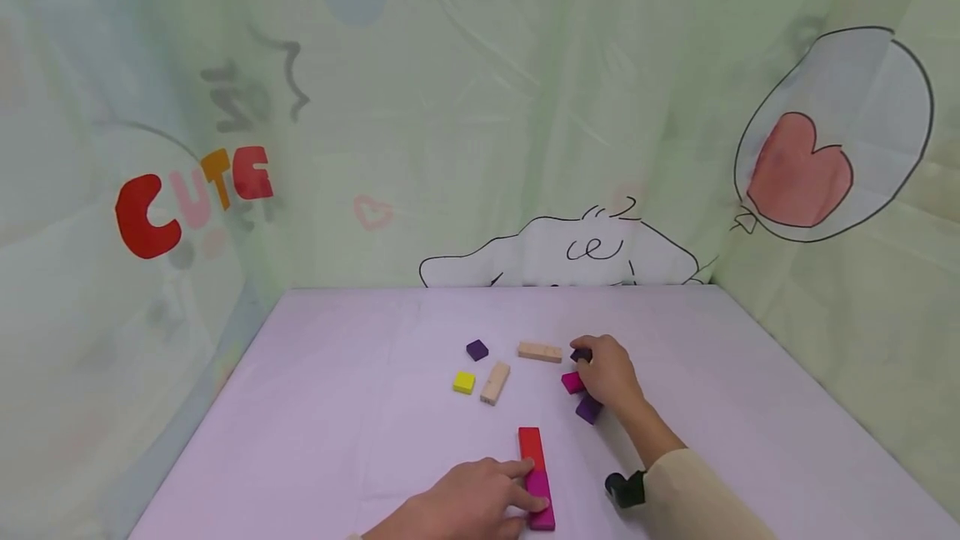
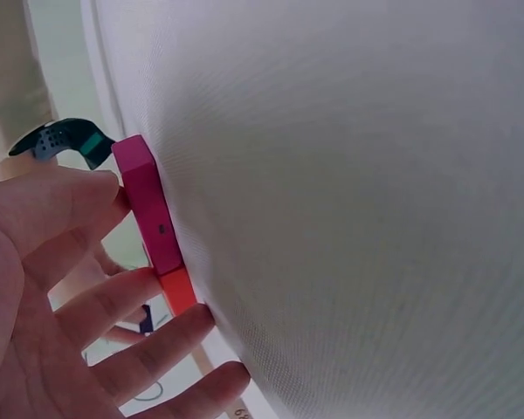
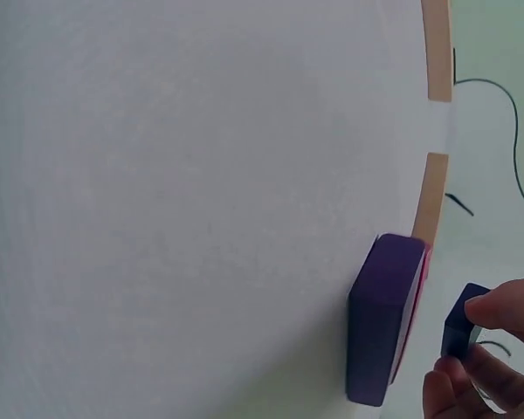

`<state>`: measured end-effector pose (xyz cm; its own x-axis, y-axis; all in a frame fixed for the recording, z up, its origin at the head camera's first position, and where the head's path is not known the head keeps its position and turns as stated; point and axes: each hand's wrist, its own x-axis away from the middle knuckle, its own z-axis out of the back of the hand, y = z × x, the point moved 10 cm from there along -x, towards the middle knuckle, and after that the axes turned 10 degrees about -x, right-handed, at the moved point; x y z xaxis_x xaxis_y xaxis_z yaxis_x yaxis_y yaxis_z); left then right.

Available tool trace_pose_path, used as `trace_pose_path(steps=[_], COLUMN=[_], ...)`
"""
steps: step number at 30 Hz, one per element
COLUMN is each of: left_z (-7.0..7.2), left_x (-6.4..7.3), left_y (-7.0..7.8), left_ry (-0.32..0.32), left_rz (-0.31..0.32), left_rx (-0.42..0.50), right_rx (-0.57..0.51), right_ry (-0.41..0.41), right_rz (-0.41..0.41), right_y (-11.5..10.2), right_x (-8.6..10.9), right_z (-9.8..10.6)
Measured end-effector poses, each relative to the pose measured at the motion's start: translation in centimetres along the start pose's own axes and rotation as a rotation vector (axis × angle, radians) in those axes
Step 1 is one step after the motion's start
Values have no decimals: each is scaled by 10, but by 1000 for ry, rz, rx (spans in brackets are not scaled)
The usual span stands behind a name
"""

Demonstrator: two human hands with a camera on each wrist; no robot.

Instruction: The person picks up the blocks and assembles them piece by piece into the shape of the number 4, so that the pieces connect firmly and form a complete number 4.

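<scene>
My left hand [image 1: 480,497] lies at the near part of the table, its fingertips on a red block [image 1: 530,445] and a magenta block [image 1: 538,513]. These two stand end to end in one line. In the left wrist view, the fingers spread out fairly straight beside the magenta block [image 2: 148,208]. Farther off, my right hand [image 1: 611,373] pinches a small dark purple block [image 3: 459,323] between thumb and fingers. Close under that hand are a pink block [image 1: 572,382] and another purple block [image 1: 588,409].
Left of the right hand lie two plain wooden blocks, one crosswise [image 1: 540,352] and one slanted [image 1: 495,383]. Beyond them sit a yellow block [image 1: 463,382] and a dark purple block [image 1: 477,350]. A printed cloth backdrop [image 1: 480,123] rises behind the table [image 1: 315,440].
</scene>
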<state>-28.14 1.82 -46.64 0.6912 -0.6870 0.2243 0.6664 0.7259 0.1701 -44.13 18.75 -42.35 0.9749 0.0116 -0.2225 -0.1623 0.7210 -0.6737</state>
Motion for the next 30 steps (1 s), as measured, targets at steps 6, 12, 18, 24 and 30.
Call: trace_pose_path(steps=[6,12,18,24,30], left_z=[2,2,1,3,5], left_x=[1,2,1,1,2], left_y=[0,1,0,1,2], left_ry=[-14,-17,-9,3,16], left_rz=[12,4,-6,-22,-19], left_rx=[16,24,23,5,21], right_rx=[15,25,42,55,42], right_ry=[-20,-70,-117,-185,-277], right_rz=[93,122,146,159,159], right_y=[-24,-44,-61,-71,-79], right_x=[4,12,21,30,39], right_z=[-6,-17,-30,-44,-54])
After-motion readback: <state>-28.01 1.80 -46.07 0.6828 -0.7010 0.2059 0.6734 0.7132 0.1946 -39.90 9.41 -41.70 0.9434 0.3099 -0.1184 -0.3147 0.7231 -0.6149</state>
